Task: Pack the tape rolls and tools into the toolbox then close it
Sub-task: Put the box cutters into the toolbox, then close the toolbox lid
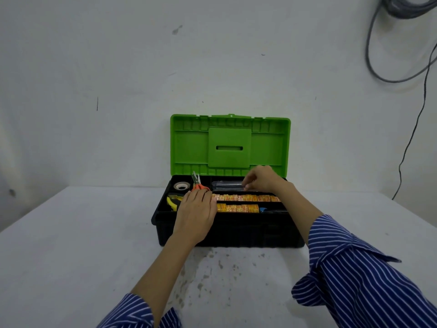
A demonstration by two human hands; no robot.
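Looking down at the bench, I see the toolbox standing open against the far wall, its green lid raised upright behind the black base. My left hand lies flat with straight fingers over the left part of the tray, grasping nothing, its fingertips touching the orange handles of the scissors, which point toward the far side. My right hand reaches into the far right compartment, its fingers curled and pinching the clear plastic package lying there. A white tape roll sits in the far left compartment. Two rows of orange-yellow tape rolls lie side by side along the middle of the tray, the nearer row shorter. A yellow tool rests in the near left compartment, just left of my left hand. Striped blue sleeves cover both forearms.
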